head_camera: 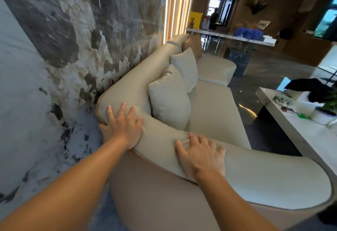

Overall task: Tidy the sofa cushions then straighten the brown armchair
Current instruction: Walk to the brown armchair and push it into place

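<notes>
A long beige sofa [215,110] runs away from me along the marble wall. Its padded armrest [264,178] curves across the near foreground. My left hand [122,125] lies flat on the corner where armrest meets backrest, fingers spread, thumb hooked over the outer edge. My right hand [202,156] presses flat on the armrest top, fingers apart, denting the fabric. Two pale grey cushions [169,101] [186,68] stand upright against the backrest. A tan cushion [193,46] sits at the far end. No brown armchair is in view.
The marble wall [54,57] stands tight against the sofa's back on the left. A white coffee table [295,127] with a potted plant and small items is at right, across a narrow dark floor strip. A console with blue flowers [249,33] and a distant person [214,18] are at the far end.
</notes>
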Motion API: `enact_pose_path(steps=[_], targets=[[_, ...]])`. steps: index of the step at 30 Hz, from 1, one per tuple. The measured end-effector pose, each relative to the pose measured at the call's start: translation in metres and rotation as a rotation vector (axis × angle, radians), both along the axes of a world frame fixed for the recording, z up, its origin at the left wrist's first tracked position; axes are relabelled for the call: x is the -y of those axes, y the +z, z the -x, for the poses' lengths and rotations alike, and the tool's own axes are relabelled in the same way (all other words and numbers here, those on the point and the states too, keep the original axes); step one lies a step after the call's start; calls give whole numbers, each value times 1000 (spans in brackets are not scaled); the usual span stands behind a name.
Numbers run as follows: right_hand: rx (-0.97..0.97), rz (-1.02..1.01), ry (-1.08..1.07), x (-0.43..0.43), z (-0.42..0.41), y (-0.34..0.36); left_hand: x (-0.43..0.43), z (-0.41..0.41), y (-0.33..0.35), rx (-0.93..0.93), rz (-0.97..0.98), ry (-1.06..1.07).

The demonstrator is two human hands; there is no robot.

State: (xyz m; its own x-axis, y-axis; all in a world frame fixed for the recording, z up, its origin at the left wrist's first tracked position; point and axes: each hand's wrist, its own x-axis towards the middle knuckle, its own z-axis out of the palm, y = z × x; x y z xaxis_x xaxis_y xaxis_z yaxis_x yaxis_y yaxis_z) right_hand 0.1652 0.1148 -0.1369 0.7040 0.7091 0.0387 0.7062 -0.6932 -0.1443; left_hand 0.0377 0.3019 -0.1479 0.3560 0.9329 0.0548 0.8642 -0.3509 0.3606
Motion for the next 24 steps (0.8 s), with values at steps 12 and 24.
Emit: enact_pose_path(steps=[12,24], targets=[[-111,1,155,-19,-28,8,-30,-18,9,-35,63,-22],[11,22,3,82,-108,4,-33,-26,7,-37,19,34]])
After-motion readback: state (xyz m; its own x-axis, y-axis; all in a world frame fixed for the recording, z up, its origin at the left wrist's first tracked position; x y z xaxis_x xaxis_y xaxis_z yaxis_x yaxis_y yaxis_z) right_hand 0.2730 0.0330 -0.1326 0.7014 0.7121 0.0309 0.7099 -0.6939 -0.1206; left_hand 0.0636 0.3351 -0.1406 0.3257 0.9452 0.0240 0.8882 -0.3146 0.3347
